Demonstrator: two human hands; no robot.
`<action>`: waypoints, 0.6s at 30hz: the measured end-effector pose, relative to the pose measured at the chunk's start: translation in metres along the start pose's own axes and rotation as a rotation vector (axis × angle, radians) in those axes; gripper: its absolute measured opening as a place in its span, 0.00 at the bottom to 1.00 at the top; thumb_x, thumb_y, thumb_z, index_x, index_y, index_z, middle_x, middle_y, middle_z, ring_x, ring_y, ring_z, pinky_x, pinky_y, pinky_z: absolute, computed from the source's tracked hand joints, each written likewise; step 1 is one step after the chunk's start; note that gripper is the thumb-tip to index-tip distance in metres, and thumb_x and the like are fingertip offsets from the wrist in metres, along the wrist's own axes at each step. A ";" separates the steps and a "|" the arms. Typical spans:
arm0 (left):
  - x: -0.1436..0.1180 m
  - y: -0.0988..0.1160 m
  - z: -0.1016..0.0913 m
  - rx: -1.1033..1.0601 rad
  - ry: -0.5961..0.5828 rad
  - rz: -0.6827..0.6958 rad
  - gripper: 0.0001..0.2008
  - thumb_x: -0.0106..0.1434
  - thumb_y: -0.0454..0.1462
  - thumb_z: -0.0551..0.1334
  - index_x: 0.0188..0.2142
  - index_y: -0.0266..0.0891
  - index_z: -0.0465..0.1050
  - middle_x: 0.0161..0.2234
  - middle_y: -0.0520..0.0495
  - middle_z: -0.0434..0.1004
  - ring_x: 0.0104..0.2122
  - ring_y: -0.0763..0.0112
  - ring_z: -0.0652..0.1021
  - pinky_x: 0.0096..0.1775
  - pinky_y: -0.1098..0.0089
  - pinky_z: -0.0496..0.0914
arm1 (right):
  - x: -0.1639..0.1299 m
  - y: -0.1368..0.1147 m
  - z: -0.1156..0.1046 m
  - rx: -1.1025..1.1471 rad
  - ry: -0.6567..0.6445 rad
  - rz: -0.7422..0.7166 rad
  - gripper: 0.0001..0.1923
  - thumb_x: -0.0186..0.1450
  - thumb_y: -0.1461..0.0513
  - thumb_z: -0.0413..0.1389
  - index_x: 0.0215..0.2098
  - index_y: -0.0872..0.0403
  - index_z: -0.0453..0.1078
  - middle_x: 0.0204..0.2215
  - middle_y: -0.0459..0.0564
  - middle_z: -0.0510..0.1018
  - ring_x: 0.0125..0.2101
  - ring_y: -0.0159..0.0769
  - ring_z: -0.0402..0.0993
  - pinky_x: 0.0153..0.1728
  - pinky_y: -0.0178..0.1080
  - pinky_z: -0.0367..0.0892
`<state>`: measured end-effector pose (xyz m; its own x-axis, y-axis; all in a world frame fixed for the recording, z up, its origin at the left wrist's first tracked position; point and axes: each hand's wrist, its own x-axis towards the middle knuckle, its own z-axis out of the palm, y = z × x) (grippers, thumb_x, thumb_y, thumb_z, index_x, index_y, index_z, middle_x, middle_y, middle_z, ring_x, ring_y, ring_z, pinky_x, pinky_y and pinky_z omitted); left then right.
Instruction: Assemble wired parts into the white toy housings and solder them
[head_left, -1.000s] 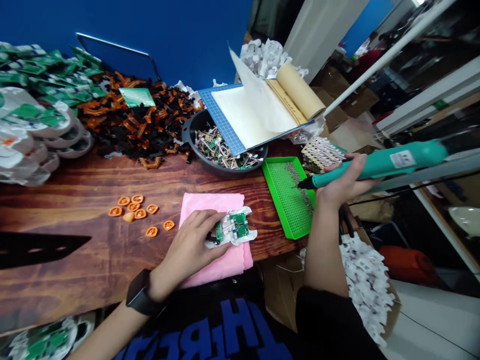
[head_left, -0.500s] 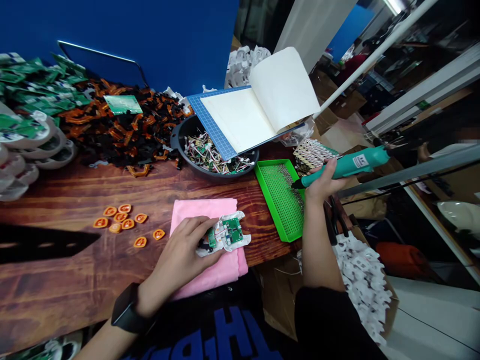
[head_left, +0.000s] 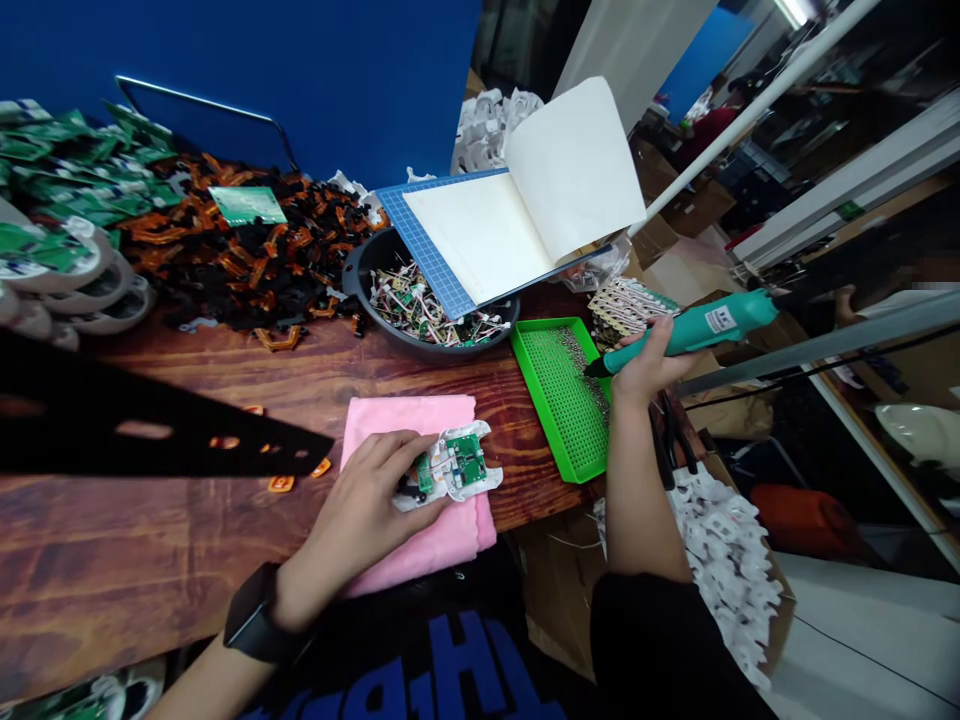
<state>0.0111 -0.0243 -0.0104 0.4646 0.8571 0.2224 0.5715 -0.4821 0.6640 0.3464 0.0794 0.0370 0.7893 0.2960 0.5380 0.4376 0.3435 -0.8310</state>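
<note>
My left hand (head_left: 365,506) presses down on a white plastic part with a green circuit board (head_left: 456,466), which lies on a pink cloth (head_left: 405,418) near the front edge of the wooden table. My right hand (head_left: 646,362) grips a teal electric screwdriver (head_left: 694,328). Its dark tip rests over the far right side of a green perforated tray (head_left: 561,400), where a row of small screws lies.
A dark bowl (head_left: 360,275) of wired boards sits behind the cloth, with a blue cutting mat and open notebook (head_left: 525,205) across it. Orange and black parts (head_left: 240,250) are heaped at the back. A black bar (head_left: 150,430) covers some small orange pieces. White parts (head_left: 727,570) fill a box below.
The black bar has swept up and to the right across the left of the view, covering most of the orange pieces. Both hands have barely moved; the notebook page flipped over earlier.
</note>
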 end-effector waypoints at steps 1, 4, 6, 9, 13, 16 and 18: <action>0.000 0.000 0.000 0.001 -0.001 0.000 0.23 0.59 0.44 0.64 0.53 0.41 0.68 0.46 0.43 0.73 0.45 0.57 0.73 0.46 0.60 0.70 | 0.000 0.000 0.000 -0.011 -0.002 -0.002 0.22 0.62 0.50 0.53 0.48 0.49 0.53 0.30 0.41 0.71 0.16 0.28 0.66 0.18 0.37 0.69; 0.000 0.001 0.000 -0.002 -0.007 -0.003 0.23 0.59 0.45 0.64 0.53 0.40 0.68 0.46 0.43 0.73 0.45 0.58 0.73 0.46 0.60 0.70 | -0.002 -0.001 0.002 -0.051 0.055 -0.025 0.26 0.62 0.50 0.53 0.53 0.49 0.51 0.33 0.44 0.71 0.17 0.28 0.66 0.19 0.38 0.70; 0.000 0.002 -0.001 -0.005 -0.010 -0.002 0.24 0.59 0.45 0.64 0.53 0.40 0.68 0.46 0.42 0.73 0.45 0.58 0.73 0.46 0.60 0.70 | -0.003 -0.002 0.003 -0.062 0.104 -0.045 0.29 0.61 0.50 0.54 0.55 0.49 0.49 0.36 0.46 0.71 0.18 0.28 0.67 0.20 0.38 0.71; 0.001 0.002 -0.001 -0.006 -0.013 -0.001 0.24 0.59 0.46 0.64 0.53 0.40 0.68 0.46 0.42 0.73 0.45 0.57 0.73 0.46 0.60 0.70 | -0.002 -0.002 0.005 -0.052 0.053 -0.024 0.31 0.61 0.50 0.55 0.56 0.51 0.48 0.36 0.47 0.72 0.19 0.30 0.68 0.22 0.40 0.73; 0.001 0.002 -0.001 -0.012 -0.014 -0.009 0.24 0.59 0.46 0.63 0.53 0.41 0.68 0.47 0.42 0.73 0.46 0.57 0.73 0.46 0.59 0.70 | -0.003 -0.005 0.006 -0.099 0.068 -0.005 0.32 0.62 0.50 0.55 0.57 0.53 0.47 0.39 0.53 0.72 0.32 0.38 0.76 0.31 0.44 0.77; 0.001 0.002 -0.001 -0.018 -0.017 -0.014 0.23 0.59 0.46 0.63 0.53 0.41 0.68 0.47 0.42 0.73 0.46 0.57 0.73 0.47 0.59 0.70 | -0.007 -0.009 0.006 -0.160 0.202 -0.088 0.32 0.61 0.50 0.56 0.56 0.56 0.51 0.49 0.61 0.68 0.50 0.43 0.72 0.43 0.45 0.76; 0.001 0.002 0.000 -0.016 -0.015 -0.015 0.24 0.59 0.46 0.63 0.53 0.42 0.68 0.47 0.42 0.73 0.46 0.57 0.73 0.47 0.58 0.69 | -0.008 -0.009 0.005 -0.164 0.183 -0.090 0.32 0.62 0.49 0.54 0.57 0.56 0.50 0.50 0.61 0.68 0.47 0.42 0.74 0.42 0.45 0.77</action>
<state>0.0123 -0.0248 -0.0087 0.4661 0.8615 0.2015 0.5676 -0.4659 0.6788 0.3338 0.0777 0.0409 0.8023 0.0999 0.5885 0.5616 0.2076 -0.8009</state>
